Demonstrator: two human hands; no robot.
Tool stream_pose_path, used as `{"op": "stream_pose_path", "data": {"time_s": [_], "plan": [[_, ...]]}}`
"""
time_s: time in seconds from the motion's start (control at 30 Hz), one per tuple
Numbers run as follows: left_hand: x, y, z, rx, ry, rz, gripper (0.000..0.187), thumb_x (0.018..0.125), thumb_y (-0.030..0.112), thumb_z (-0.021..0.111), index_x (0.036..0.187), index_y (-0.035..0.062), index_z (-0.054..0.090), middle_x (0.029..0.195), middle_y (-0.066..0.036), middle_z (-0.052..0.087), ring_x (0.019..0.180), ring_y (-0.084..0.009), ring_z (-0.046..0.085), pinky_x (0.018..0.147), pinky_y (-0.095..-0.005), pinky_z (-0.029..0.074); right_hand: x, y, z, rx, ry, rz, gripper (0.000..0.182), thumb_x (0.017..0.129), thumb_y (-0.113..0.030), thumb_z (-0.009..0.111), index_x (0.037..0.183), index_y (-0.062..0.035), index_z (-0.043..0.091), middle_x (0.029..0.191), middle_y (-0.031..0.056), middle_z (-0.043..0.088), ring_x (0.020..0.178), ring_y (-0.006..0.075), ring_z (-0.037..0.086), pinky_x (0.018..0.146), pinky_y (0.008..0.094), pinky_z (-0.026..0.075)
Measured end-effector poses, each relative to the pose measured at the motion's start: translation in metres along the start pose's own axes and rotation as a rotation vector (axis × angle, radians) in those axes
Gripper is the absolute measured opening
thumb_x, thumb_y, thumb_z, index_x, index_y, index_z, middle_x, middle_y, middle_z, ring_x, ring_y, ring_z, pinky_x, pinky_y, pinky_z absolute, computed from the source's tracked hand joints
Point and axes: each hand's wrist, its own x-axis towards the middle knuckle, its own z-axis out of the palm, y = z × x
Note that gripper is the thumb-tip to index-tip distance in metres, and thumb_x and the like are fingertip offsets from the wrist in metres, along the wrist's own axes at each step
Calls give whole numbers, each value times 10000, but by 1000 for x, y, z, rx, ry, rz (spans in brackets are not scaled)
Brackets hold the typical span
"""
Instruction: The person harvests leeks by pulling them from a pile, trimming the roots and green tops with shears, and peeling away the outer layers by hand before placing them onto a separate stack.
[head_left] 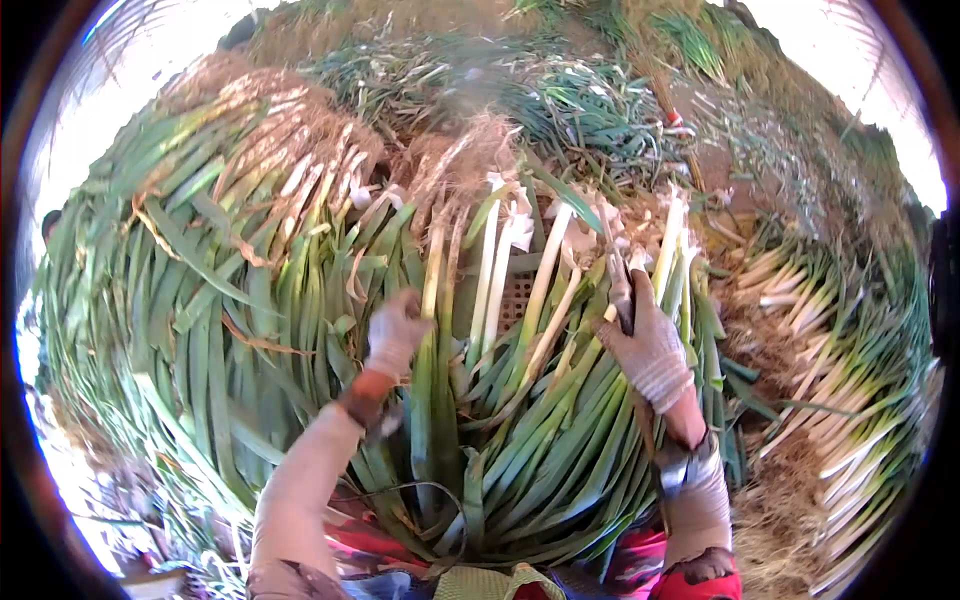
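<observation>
My left hand [397,333], in a pale glove, is closed at the left side of a leek stalk [433,275] with roots at its top; whether it grips the stalk is too blurred to tell. In my right hand [645,345], also gloved, is a dark narrow tool [620,285] that points up toward the white leek ends. Between the hands lie several leeks [495,270] with pale, trimmed-looking stems, their green leaves [540,450] fanning down toward my lap. A perforated brown surface [515,297] shows between the stems.
A large heap of rooted leeks [200,300] fills the left side. More leeks [840,400] lie in rows at the right, roots toward me. Loose leaves and scraps [570,110] cover the ground ahead. A thin dark loop [440,487] lies near my lap.
</observation>
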Motion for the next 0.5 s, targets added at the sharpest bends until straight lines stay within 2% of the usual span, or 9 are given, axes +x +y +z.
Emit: {"op": "stream_pose_path", "data": {"time_s": [0.07,0.13,0.2,0.27,0.3,0.33,0.4,0.47,0.5], "plan": [[-57,26,-2,-166,-214,14,527,686,310,785,1125,90,595,953,-100,660,908,-234,629,777,-366,519,-6,-33,12,337,-73,-19,623,786,-152,664,1267,43,320,958,243,602,822,307,644,682,401,518],[-89,42,-3,-572,-335,187,639,718,323,774,1233,54,508,1109,-86,610,1010,-218,582,859,-372,501,-10,-68,49,345,-71,-373,644,769,-102,683,1277,51,317,941,204,590,835,244,623,699,351,523],[-97,37,5,-1272,-598,-96,693,724,250,770,1293,46,432,1202,-96,548,1080,-242,549,924,-393,476,-12,-113,72,359,-358,-396,691,795,-230,676,1301,53,299,933,211,577,852,285,600,760,385,507],[-94,17,16,-1849,-721,-251,663,728,118,748,1293,31,412,1269,-116,506,1136,-270,531,953,-419,469,-9,-117,114,-36,-321,-595,720,835,-382,611,1314,53,295,962,237,572,877,322,597,817,420,484],[-94,23,1,-1864,-693,-231,631,734,97,728,1279,24,418,1207,-128,542,1098,-284,553,935,-427,477,1,-123,113,-54,-490,-563,769,832,-506,561,1305,55,330,1007,265,573,935,353,593,850,445,466],[-96,32,-20,-1880,-665,-214,599,741,76,707,1265,16,424,1145,-141,577,1061,-297,575,917,-435,484,17,-120,111,48,-618,-531,704,804,-406,650,1321,-10,381,1114,246,574,1039,345,578,889,435,463],[-90,37,-38,-1892,-634,-350,544,709,48,702,1198,-9,471,872,-134,611,853,-312,620,776,-439,504,60,-74,125,456,-632,-29,663,812,-393,657,1294,1,428,1154,208,586,1083,303,570,896,421,466],[-82,38,-49,-1935,-476,-452,488,665,21,713,1112,-27,521,726,-106,573,674,-293,617,601,-423,516,102,-45,138,35,-152,67,803,763,-406,714,1313,60,361,1169,223,571,1095,318,558,915,411,461],[-78,33,-52,-1858,-448,-426,496,659,9,704,1115,-29,512,725,-107,571,660,-286,610,577,-416,515,107,-37,153,0,-112,99,908,723,-446,736,1321,89,311,1189,258,543,1103,346,546,929,407,449]]}}
